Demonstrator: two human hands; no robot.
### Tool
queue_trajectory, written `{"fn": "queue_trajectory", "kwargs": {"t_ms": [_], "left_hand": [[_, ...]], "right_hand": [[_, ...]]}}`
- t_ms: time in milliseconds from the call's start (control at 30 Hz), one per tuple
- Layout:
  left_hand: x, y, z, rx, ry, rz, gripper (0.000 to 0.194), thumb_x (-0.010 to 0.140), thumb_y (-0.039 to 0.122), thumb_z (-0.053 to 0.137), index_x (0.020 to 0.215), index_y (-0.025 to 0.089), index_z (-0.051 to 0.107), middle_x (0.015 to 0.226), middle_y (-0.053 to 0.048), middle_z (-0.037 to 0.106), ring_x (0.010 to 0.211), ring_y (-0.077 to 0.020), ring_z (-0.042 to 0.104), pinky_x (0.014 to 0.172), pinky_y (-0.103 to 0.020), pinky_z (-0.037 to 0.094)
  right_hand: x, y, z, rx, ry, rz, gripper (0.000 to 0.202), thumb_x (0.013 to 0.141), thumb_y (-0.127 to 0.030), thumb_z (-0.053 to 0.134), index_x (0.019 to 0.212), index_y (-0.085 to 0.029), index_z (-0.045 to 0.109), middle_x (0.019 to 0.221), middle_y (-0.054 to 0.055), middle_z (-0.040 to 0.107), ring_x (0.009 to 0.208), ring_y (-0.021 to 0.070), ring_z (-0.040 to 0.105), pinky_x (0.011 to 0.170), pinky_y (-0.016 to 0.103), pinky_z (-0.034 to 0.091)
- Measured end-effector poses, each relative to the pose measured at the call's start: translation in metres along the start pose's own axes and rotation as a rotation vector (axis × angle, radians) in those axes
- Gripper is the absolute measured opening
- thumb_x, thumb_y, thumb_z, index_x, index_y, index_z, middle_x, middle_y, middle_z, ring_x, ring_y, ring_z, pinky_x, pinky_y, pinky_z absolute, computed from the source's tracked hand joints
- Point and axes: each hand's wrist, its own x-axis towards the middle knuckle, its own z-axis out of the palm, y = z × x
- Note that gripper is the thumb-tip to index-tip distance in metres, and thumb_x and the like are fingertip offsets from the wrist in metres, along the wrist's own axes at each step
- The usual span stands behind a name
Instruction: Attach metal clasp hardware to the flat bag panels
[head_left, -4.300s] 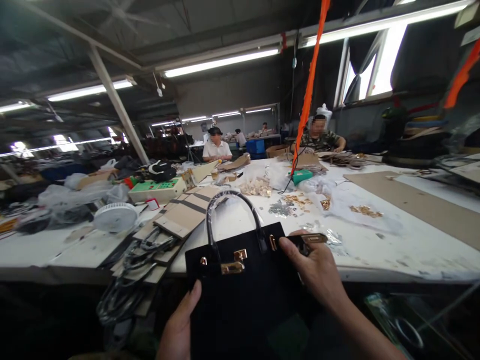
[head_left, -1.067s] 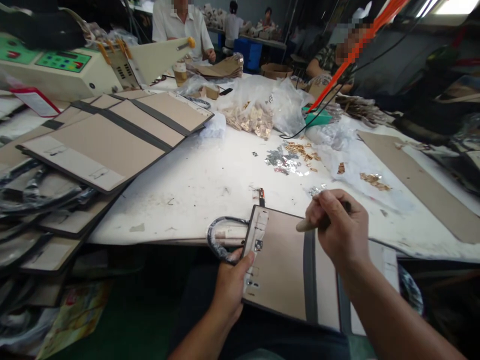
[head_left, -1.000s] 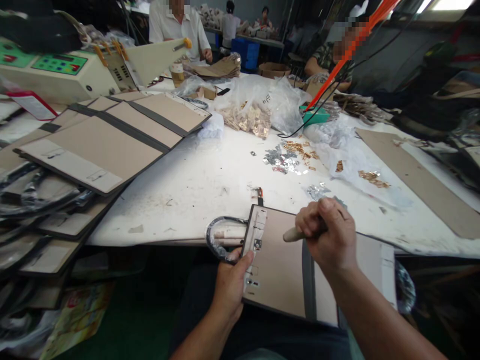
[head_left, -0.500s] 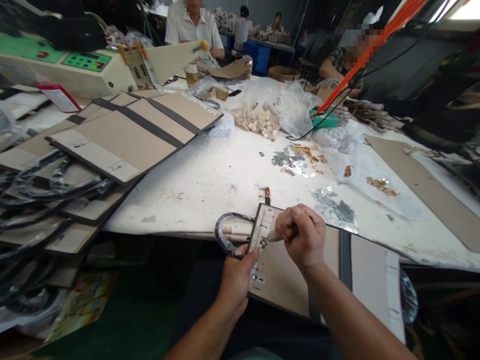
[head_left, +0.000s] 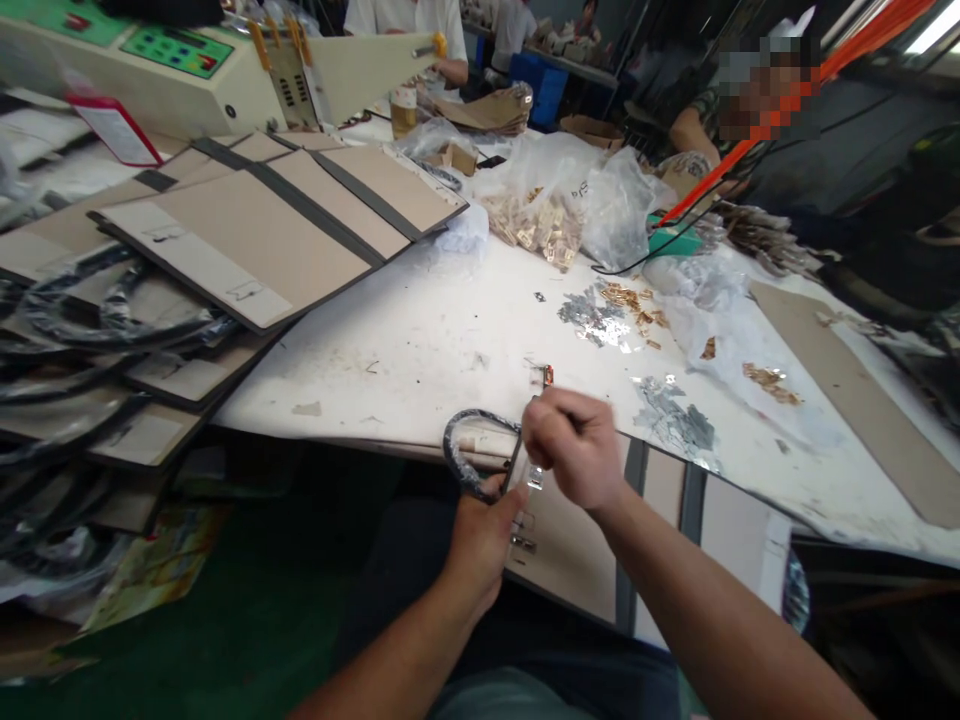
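A beige panel with dark bands lies across my lap and the table's front edge. My left hand grips its left edge, thumb on top, beside a small metal clasp. A black plastic-wrapped handle loops out beyond that edge. Over the panel's upper left part, my right hand is closed in a fist; the tool it held earlier is mostly hidden by the fingers and blurred. A second metal piece sits lower on the panel.
Stacked panels with wrapped handles fill the left. On the white table lie silver plates, gold pieces and a plastic bag of fittings. A machine stands back left. People sit across the table.
My right hand has moved up and left over the panel's edge, and the tool tip no longer shows. The camera view has shifted slightly. My left hand keeps its hold on the panel.
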Motion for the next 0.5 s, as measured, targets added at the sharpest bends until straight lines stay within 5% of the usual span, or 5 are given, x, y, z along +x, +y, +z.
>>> {"fn": "queue_trajectory", "kwargs": {"t_ms": [200, 367, 500], "left_hand": [[0.003, -0.002, -0.004, 0.000, -0.042, 0.004, 0.042, 0.066, 0.040, 0.087, 0.096, 0.012, 0.078, 0.077, -0.007, 0.076, 0.069, -0.0213, 0.071, 0.067, -0.029, 0.052], [0.003, -0.004, -0.003, 0.014, -0.017, -0.013, 0.045, 0.062, 0.040, 0.090, 0.095, 0.012, 0.077, 0.074, -0.006, 0.076, 0.063, -0.0198, 0.070, 0.063, -0.028, 0.052], [0.003, -0.005, -0.002, 0.010, -0.002, -0.007, 0.049, 0.058, 0.038, 0.092, 0.096, 0.011, 0.077, 0.075, -0.008, 0.077, 0.068, -0.0226, 0.073, 0.067, -0.031, 0.055]], "right_hand": [[-0.026, 0.020, -0.021, -0.040, 0.114, 0.064, 0.043, 0.098, -0.038, 0.065, 0.061, -0.021, 0.052, 0.050, -0.004, 0.048, 0.046, 0.0116, 0.043, 0.047, 0.026, 0.033], [-0.026, 0.015, -0.009, 0.138, 0.213, -0.093, 0.040, 0.098, -0.041, 0.063, 0.064, -0.022, 0.052, 0.051, -0.005, 0.047, 0.046, 0.0119, 0.043, 0.048, 0.027, 0.036], [-0.029, 0.023, -0.013, 0.037, 0.197, 0.009, 0.044, 0.097, -0.044, 0.062, 0.061, -0.022, 0.049, 0.049, -0.005, 0.049, 0.044, 0.0113, 0.041, 0.046, 0.026, 0.033]]}}
